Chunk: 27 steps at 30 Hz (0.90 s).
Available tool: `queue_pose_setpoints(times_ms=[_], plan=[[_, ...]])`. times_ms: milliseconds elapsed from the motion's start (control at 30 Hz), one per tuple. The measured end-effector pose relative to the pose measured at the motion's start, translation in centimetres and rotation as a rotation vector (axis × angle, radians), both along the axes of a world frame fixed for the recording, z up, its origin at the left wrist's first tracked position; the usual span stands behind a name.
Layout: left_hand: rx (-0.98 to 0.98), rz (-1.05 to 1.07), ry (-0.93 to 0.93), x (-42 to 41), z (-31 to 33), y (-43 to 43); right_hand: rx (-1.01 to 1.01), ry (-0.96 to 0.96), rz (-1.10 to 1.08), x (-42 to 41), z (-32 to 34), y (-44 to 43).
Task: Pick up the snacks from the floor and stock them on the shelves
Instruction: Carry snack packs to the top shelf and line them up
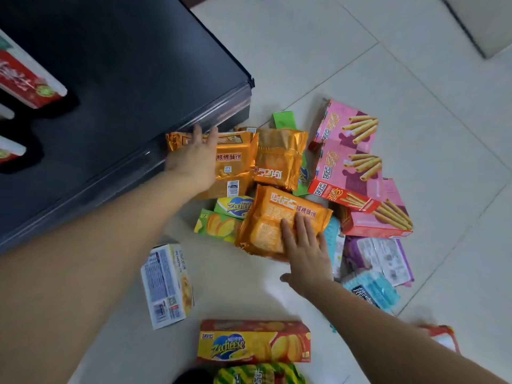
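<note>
On floor: left hand (194,162) flat atop far orange pack (235,169), right hand (304,253) flat atop near pack (277,214).

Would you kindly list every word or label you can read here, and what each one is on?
"Zecheese": red and yellow box.
"Zechee", rest hidden: green box.
"核桃酥饼": nearest orange pack and left orange pack.
Pink boxes, white box: print too blurred to read.

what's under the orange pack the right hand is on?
The orange pack, with the right hand flat on it, lies over two green boxes poking out at its left edge and a light-blue pack at its right. Whatever is beneath its middle is covered.
</note>
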State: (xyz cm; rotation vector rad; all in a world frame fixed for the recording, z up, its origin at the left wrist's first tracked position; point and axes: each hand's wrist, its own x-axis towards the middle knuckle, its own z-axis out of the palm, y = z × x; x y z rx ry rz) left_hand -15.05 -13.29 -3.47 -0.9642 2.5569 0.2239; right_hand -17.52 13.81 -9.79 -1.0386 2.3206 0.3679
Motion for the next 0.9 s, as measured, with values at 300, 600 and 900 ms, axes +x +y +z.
queue_pose_setpoints(times_ms=[300,600,900], plan=[[-0.062,-0.004,-0.057,1.3,1.2,0.2,-0.272,0.111,0.058,-3.3,0.0,0.2],[0.197,0.046,0.443,8.9,8.8,3.4,-0.72,-0.356,-1.123,-5.7,14.4,-0.3],[0.346,0.054,0.715,14.2,22.9,6.4,-0.636,-0.687,-1.412,-5.6,29.7,-1.1]])
